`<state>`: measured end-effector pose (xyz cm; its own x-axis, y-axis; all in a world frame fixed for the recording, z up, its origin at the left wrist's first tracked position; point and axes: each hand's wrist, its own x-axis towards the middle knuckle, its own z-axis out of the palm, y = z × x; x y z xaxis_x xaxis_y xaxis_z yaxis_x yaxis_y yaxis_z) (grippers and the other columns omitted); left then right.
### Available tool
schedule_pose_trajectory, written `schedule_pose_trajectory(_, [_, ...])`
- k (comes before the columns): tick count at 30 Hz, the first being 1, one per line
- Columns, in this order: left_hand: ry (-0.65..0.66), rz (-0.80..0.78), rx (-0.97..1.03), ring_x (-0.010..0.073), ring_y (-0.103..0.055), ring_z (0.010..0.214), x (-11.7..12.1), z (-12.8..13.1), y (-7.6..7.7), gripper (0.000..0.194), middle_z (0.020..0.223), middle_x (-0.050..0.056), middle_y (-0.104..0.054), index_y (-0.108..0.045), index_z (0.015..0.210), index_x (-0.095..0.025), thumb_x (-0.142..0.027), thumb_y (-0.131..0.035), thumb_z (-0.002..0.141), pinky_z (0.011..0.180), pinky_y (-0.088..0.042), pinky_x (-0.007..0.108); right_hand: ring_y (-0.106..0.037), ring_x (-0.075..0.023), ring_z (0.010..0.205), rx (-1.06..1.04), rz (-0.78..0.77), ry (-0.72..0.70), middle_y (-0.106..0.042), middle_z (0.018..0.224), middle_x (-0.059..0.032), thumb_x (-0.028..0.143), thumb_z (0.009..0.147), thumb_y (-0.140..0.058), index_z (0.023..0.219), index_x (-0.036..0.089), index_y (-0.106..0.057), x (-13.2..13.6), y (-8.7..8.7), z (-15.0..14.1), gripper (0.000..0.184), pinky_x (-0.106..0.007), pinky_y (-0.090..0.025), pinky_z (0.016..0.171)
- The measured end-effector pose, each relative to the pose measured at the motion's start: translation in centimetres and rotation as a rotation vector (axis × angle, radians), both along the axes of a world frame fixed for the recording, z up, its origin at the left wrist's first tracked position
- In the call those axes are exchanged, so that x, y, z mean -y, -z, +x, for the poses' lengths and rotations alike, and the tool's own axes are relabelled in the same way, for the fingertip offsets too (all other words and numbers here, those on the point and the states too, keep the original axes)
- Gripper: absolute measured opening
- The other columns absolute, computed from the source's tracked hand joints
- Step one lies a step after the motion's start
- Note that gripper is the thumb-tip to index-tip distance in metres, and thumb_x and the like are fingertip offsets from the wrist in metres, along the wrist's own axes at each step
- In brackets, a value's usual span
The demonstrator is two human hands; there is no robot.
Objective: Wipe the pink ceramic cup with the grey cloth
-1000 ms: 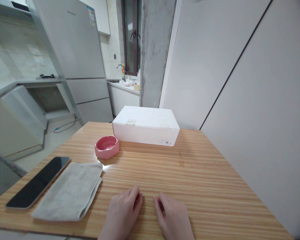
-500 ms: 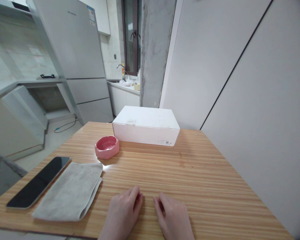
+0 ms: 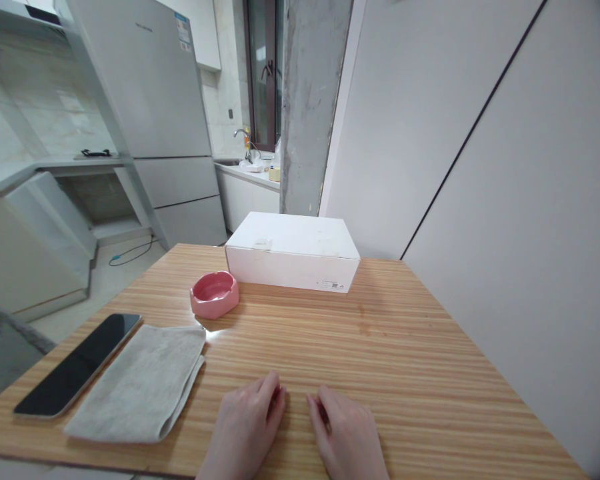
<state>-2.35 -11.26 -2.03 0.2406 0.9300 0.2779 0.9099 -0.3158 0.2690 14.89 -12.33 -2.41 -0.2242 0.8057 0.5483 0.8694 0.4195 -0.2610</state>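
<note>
Resting on the wooden table (image 3: pixel 405 373) near its front edge, my left hand (image 3: pixel 250 413) is loosely closed, fingers curled under, with nothing showing in it. My right hand (image 3: pixel 345 427) lies a short gap to the right, curled the same way and also holding nothing visible. The undersides of both hands are hidden. Left of my left hand, and apart from it, is a folded grey cloth (image 3: pixel 143 383). Beyond the cloth's far corner stands a pink octagonal bowl (image 3: pixel 215 300), which looks like an ashtray.
A dark-screened phone (image 3: pixel 80 367) lies along the cloth's left side. At the table's back stands a closed white box (image 3: pixel 293 267), just behind the bowl. A pale wall (image 3: pixel 505 220) borders the right side. A fridge (image 3: pixel 150 87) and a sink tap (image 3: pixel 245 140) are farther back.
</note>
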Motion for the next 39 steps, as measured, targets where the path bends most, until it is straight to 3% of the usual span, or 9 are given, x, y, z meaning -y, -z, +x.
schedule_pose_trajectory(39, [-0.007, -0.02, -0.007, 0.0173, -0.066, 0.06, 0.09, 0.07, -0.08, 0.018, 0.067, -0.003, -0.067, -0.051, 0.075, -0.023, -0.019, -0.042, 0.09, 0.052, -0.039, 0.026, -0.058, -0.0127, 0.044, 0.015, 0.0, 0.011, -0.058, 0.052, 0.0025, 0.034, 0.1, -0.025, 0.064, 0.023, -0.047, 0.11, 0.3, -0.03, 0.043, -0.025, -0.03, 0.048])
